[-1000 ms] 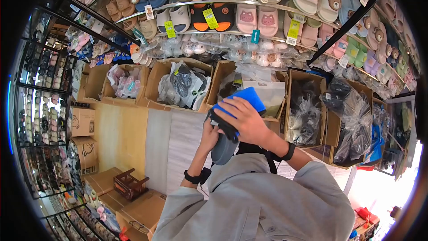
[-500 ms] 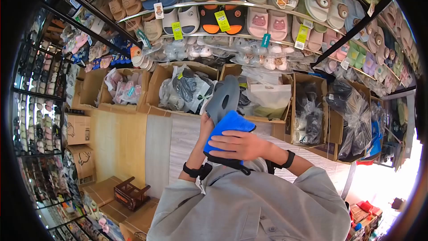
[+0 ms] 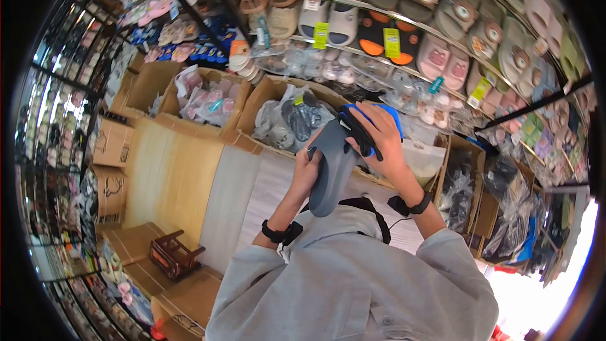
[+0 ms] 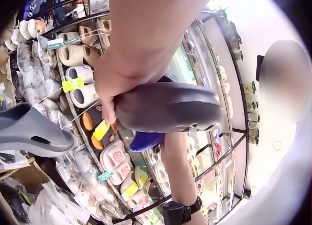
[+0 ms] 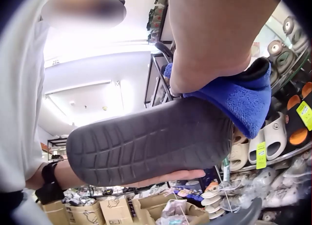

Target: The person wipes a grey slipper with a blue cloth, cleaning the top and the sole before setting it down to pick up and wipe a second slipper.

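Observation:
My left hand (image 3: 306, 173) grips a dark grey slipper (image 3: 334, 167) by its side, in front of my chest. The slipper's ridged sole (image 5: 151, 142) faces the right wrist camera. My right hand (image 3: 382, 136) holds a blue plush cloth (image 3: 391, 117) with black edging against the slipper's far end. From the right wrist, the blue cloth (image 5: 243, 101) hangs over that end. In the left wrist view the held slipper (image 4: 168, 105) lies under the left hand, and another grey slipper shape with a slot (image 4: 34, 132) shows at the left edge.
Shelves of slippers (image 3: 435, 57) with tags stand ahead. Below them, open cardboard boxes (image 3: 246, 123) hold bagged footwear. A small brown wooden stool (image 3: 173, 256) rests on boxes at the lower left. Shoe racks (image 3: 63, 151) line the left side.
The slipper has turned from pointing away to slanting toward my body. The cloth, low and near my chest half a second ago, is now at the slipper's far end. The head view has swung left.

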A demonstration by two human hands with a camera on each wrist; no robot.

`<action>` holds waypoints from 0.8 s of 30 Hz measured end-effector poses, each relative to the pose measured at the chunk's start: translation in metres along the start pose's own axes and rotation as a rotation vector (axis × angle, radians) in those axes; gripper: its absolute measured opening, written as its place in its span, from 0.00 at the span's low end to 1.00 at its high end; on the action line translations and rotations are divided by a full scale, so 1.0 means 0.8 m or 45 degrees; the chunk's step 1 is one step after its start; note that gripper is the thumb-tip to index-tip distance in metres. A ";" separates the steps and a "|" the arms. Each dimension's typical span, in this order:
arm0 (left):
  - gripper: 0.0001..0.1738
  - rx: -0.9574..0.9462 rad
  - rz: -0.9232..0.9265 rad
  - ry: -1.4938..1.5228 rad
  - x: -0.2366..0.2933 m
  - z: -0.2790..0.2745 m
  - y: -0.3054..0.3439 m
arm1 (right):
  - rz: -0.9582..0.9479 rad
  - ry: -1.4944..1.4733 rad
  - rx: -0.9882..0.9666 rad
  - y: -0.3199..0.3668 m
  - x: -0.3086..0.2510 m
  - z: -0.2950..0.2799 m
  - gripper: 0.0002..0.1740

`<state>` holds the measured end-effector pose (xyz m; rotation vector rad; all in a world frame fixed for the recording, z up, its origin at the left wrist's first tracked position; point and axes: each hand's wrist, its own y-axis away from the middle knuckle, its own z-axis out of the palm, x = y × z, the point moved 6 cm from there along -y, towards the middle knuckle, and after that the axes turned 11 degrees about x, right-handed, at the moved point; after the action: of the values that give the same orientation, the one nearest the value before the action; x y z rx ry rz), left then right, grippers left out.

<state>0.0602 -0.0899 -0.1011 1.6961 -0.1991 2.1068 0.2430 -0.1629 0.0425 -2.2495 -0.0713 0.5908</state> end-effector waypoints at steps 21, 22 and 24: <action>0.21 0.506 -0.498 0.806 0.014 -0.169 -0.005 | -1.041 -0.579 -0.371 -0.002 -0.175 0.158 0.28; 0.22 0.375 -0.499 0.906 0.023 -0.162 0.004 | -0.998 -0.541 -0.368 -0.016 -0.169 0.161 0.30; 0.25 0.232 -0.530 0.986 0.038 -0.153 0.014 | -0.932 -0.446 -0.298 -0.040 -0.155 0.164 0.30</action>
<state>-0.0592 -0.0475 -0.1001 0.7880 0.5393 2.3047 0.0800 -0.0797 0.0384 -2.0966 -1.1323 0.5722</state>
